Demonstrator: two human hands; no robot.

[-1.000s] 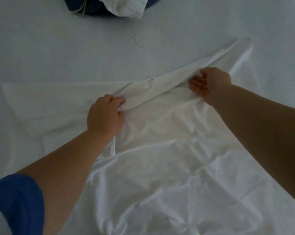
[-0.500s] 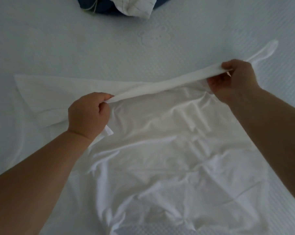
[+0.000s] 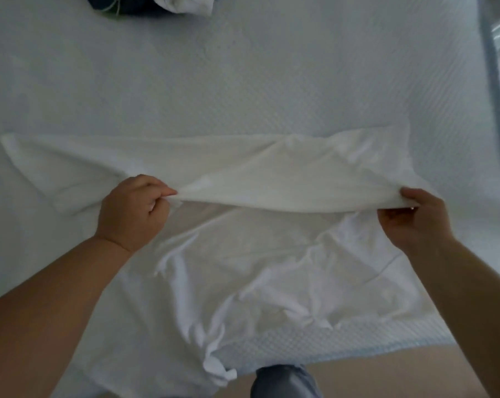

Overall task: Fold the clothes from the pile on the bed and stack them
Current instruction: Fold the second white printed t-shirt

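Observation:
A white shirt [image 3: 243, 268] lies spread on the bed, its lower hem hanging over the near edge. My left hand [image 3: 134, 211] pinches a fold of the shirt's upper part at left of centre. My right hand [image 3: 412, 219] grips the same fold at the right. Between the two hands the fold is stretched taut and lifted a little above the rest of the cloth. One sleeve [image 3: 42, 165] lies flat to the far left. The pile of clothes [image 3: 157, 4], dark blue and white, sits at the far edge, partly cut off.
The white textured mattress [image 3: 243, 81] stretches behind the shirt. Its right edge [image 3: 498, 110] has a blue-grey trim. The near edge [image 3: 358, 351] borders a beige floor, where a grey trouser leg [image 3: 283, 383] shows below.
Both hands have pulled the pinched fold toward me and spread wider apart; the right sleeve end that stuck out has come down over the shirt. The view has shifted back, showing the bed's near edge.

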